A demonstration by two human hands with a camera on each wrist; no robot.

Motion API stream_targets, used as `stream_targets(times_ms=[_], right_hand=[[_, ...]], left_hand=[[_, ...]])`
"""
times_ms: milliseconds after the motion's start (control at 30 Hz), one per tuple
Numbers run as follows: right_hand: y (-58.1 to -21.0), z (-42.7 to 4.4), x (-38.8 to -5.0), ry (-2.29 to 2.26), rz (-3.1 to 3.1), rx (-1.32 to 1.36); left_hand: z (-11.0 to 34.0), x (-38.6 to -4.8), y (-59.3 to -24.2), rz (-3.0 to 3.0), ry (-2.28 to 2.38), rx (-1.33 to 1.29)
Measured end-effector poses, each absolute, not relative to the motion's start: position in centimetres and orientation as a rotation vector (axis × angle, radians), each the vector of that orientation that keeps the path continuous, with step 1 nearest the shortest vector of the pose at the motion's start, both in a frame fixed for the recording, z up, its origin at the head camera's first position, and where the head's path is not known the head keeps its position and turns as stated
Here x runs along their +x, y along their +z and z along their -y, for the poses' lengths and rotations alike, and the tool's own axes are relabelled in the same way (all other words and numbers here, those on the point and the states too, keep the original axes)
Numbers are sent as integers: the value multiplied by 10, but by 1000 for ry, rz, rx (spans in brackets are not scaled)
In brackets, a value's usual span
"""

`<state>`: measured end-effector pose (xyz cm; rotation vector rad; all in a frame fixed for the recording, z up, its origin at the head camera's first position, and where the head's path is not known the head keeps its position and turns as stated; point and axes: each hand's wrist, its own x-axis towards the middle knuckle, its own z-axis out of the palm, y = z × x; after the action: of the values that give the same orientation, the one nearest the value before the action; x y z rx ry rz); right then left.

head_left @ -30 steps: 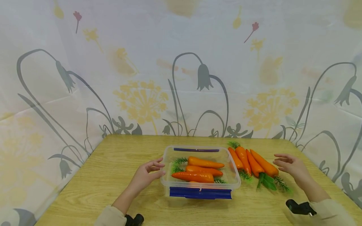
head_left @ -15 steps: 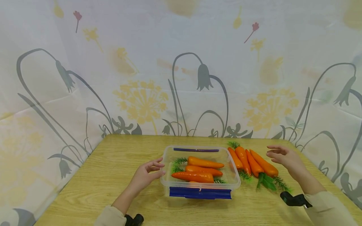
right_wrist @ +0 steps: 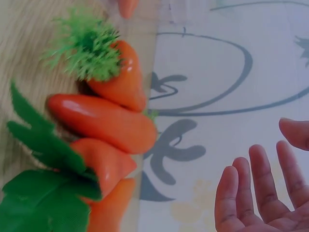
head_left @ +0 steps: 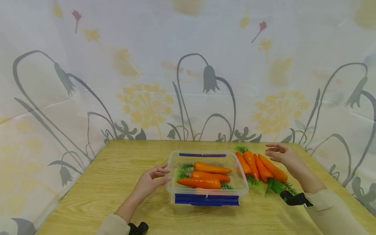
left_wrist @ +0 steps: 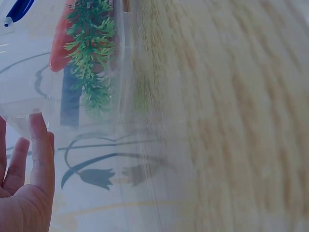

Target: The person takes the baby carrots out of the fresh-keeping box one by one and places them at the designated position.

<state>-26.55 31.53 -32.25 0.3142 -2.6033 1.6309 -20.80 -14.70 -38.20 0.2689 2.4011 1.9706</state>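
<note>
A clear plastic box (head_left: 244, 187) with blue latches stands mid-table, holding several orange carrots (head_left: 202, 183) with green tops. At its left rim is my left hand (head_left: 148, 182), fingers loosely bent and fingertips at the rim. The left wrist view shows that hand (left_wrist: 31, 193) by the box's corner, gripping nothing. Right of the box, several more carrots (head_left: 273, 167) lie side by side. Above their far right end hovers my right hand (head_left: 286, 160), holding nothing; in the right wrist view its fingers (right_wrist: 263, 181) are spread and apart from the carrots (right_wrist: 106, 123).
The wooden table (head_left: 97, 186) ends at a pale cloth backdrop (head_left: 147, 49) printed with flowers. Broad green leaves (right_wrist: 43, 198) belong to one loose carrot. Black wrist mounts (head_left: 295, 198) sit below both hands.
My right hand has moved left and away from me, to above the far end of the loose carrots. My left hand stays at the box's rim. The head view has shifted slightly.
</note>
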Motion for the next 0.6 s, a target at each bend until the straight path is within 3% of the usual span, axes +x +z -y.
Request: stream_targets(times_ms=[600], right_hand=[[-306, -260, -283, 1711, 2545, 459]], left_hand=[[147, -209, -383, -2405, 1968, 280]])
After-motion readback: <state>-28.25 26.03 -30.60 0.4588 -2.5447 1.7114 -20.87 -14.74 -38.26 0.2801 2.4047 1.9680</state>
